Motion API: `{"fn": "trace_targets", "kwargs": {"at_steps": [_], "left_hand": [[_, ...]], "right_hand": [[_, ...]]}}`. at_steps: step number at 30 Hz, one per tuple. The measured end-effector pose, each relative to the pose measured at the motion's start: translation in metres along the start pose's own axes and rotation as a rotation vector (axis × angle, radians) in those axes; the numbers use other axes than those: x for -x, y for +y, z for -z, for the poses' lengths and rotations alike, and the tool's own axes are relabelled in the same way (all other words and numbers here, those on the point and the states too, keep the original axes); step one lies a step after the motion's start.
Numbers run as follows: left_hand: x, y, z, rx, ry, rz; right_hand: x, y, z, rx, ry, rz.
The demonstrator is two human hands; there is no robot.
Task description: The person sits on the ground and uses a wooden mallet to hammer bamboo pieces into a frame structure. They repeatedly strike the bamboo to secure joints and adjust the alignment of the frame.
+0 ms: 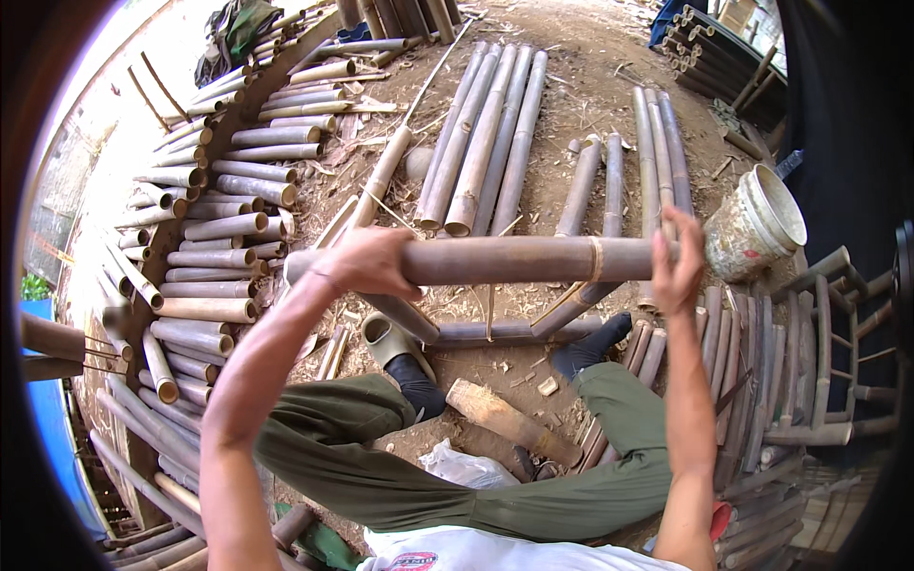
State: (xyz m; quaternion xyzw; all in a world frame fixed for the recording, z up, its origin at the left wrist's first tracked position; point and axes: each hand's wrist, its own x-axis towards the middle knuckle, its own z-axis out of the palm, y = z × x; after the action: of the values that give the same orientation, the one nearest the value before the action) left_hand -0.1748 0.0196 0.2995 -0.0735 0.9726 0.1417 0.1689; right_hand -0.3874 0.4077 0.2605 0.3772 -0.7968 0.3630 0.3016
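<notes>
A thick brown bamboo pole [505,260] lies crosswise in front of me, a pale node ring toward its right part. My left hand [374,262] is wrapped over it near the left end, thumb below. At the right end, my right hand [678,262] holds the pole between thumb and raised fingers; part of its grip is hidden. Beneath the pole, two slanting bamboo legs [577,308] meet a bamboo crosspiece [486,333] on the ground, between my feet.
Bamboo pieces [238,226] are stacked at left. Several long poles [481,143] lie ahead on the dirt. A stained white bucket [757,224] stands at right, near bamboo frames [824,362]. A short, pale bamboo log [509,419] and a plastic bag [466,466] lie between my legs.
</notes>
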Motion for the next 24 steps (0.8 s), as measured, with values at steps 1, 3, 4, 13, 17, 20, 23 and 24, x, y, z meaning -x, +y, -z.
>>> {"fn": "trace_targets", "kwargs": {"at_steps": [1,3,4,13,17,20,23,24], "left_hand": [[-0.002,0.032,0.001,0.039,-0.047,-0.075],[-0.012,0.08,-0.016,0.022,-0.008,-0.192],[-0.019,0.107,-0.015,0.018,-0.065,-0.227],[0.001,0.1,0.039,0.323,0.273,0.023],[0.03,0.109,0.086,0.837,0.409,0.139],[0.039,0.119,0.101,1.221,0.506,-0.067],[0.066,0.159,0.12,1.315,0.594,-0.13],[0.071,0.159,0.121,1.376,0.535,-0.188]], "right_hand": [[0.011,-0.034,0.007,0.034,0.071,0.103],[0.033,-0.085,0.013,0.064,0.199,0.135],[0.044,-0.1,0.014,0.043,0.266,0.105],[0.188,-0.177,-0.045,-0.225,-0.337,-0.088],[0.186,-0.211,-0.083,-0.395,-0.423,-0.032],[0.169,-0.211,-0.097,-0.438,-0.162,-0.135],[0.121,-0.187,-0.095,-0.466,0.234,-0.272],[0.104,-0.182,-0.093,-0.499,0.331,-0.3]]}}
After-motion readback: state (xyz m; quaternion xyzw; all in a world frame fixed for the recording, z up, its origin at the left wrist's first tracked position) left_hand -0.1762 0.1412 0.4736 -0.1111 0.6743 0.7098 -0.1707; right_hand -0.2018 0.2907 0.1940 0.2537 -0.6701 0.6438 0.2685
